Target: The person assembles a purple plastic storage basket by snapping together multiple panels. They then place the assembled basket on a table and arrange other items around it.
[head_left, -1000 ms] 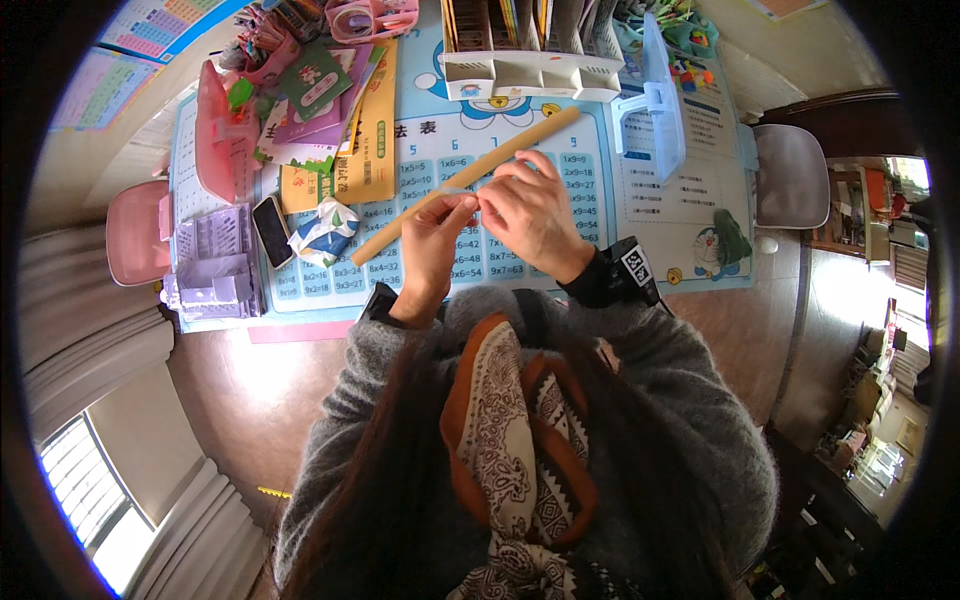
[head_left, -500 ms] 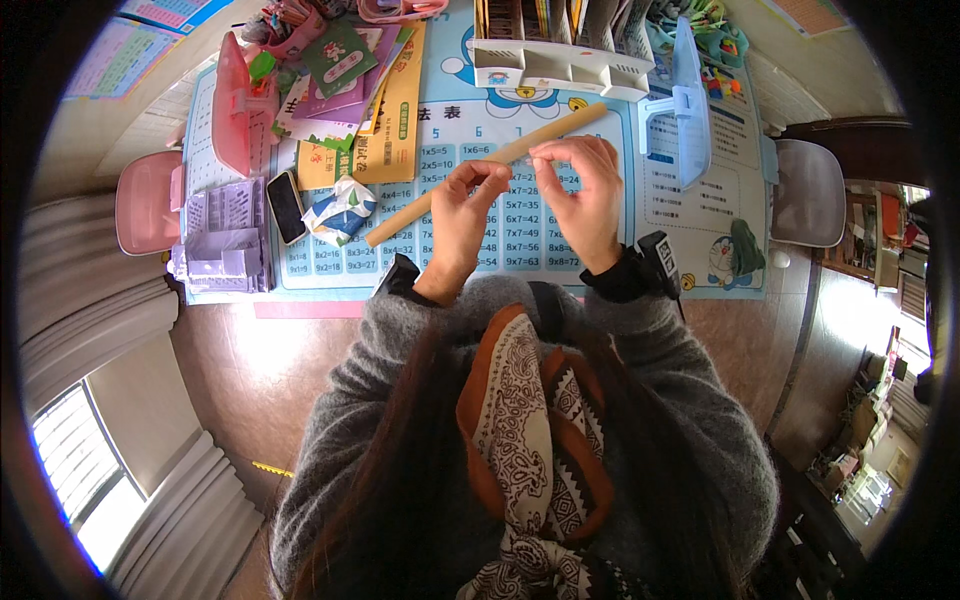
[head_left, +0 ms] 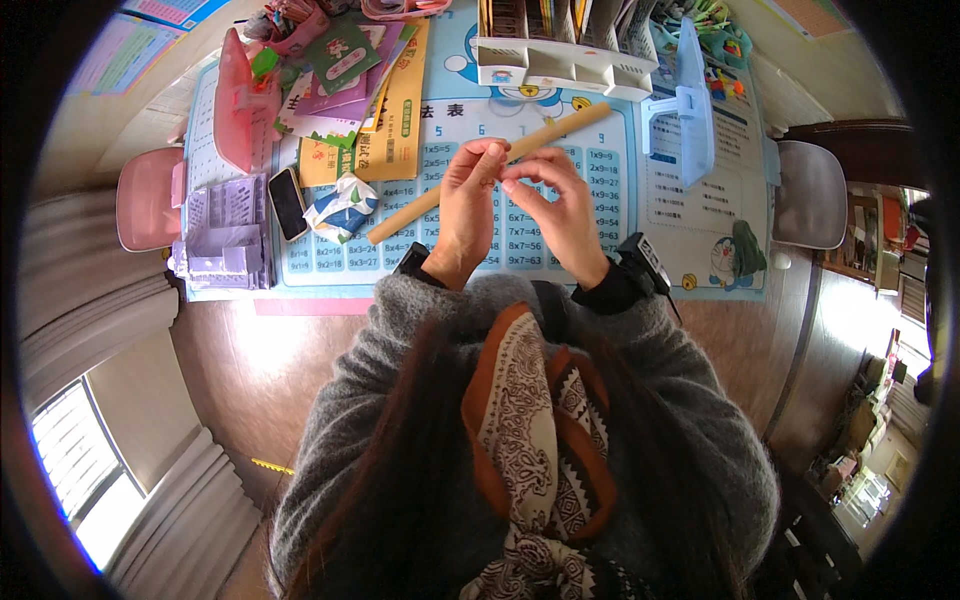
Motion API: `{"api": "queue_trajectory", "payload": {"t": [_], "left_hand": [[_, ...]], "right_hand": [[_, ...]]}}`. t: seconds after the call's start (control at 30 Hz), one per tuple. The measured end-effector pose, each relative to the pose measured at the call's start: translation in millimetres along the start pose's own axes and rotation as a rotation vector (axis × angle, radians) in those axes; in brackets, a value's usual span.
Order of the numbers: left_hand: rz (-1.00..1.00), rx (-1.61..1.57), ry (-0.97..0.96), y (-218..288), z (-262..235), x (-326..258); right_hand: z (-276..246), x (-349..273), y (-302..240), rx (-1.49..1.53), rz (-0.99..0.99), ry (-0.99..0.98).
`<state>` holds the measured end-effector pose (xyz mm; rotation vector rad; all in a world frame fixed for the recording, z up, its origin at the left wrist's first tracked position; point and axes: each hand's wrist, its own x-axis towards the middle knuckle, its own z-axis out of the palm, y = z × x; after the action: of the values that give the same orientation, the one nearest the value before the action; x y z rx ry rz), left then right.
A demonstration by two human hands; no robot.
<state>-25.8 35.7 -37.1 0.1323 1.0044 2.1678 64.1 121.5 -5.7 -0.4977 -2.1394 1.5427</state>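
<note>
My left hand (head_left: 467,205) is raised over the table with its thumb and fingertips pinched together. Beside it, my right hand (head_left: 560,212) also has its thumb and forefinger pinched, the tips almost meeting those of the left. Whatever lies between the fingertips is too small to make out. Behind both hands a long tan rod (head_left: 408,216) lies slantwise on the printed blue table mat (head_left: 600,262), its middle partly hidden by them. To the left of my left hand are a crumpled white, blue and green soft packet (head_left: 343,208) and a dark-screened phone (head_left: 287,205).
Purple plastic baskets (head_left: 222,240) stand at the left edge. Behind them are a pink plastic stand (head_left: 234,105) and piled booklets (head_left: 398,140). A white desk organiser (head_left: 560,65) stands at the back, with a blue stand (head_left: 692,105) right of it. Chairs flank the table.
My right hand has shifted left and slightly down, closer to my left hand. The left hand has turned and risen a little. The rod has stayed in place.
</note>
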Motion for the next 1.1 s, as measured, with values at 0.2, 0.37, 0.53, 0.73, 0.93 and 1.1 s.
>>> {"api": "queue_trajectory", "payload": {"t": [0.2, 0.37, 0.53, 0.73, 0.93, 1.1], "left_hand": [[0.059, 0.021, -0.005, -4.6, -2.8, -0.2], [0.082, 0.189, 0.133, -13.8, -14.2, 3.3], [-0.018, 0.203, 0.270, -4.2, -46.4, -2.8], [-0.069, 0.218, 0.295, 2.6, -66.5, -20.8], [-0.107, 0.245, 0.345, -2.6, -57.2, -32.1], [-0.124, 0.238, 0.343, -7.7, -51.5, -35.9]], "right_hand": [[12.4, -0.2, 3.6, 0.457, 0.271, -0.024], [6.5, -2.9, 33.4, 0.508, 0.137, 0.058], [-57.6, 43.7, 142.1, -0.156, 0.030, 0.570], [-105.9, 81.5, 255.0, -0.606, -0.135, 0.653], [-106.0, 106.7, 281.4, -0.630, -0.007, 0.683], [-98.7, 116.7, 284.0, -0.549, 0.142, 0.782]]}}
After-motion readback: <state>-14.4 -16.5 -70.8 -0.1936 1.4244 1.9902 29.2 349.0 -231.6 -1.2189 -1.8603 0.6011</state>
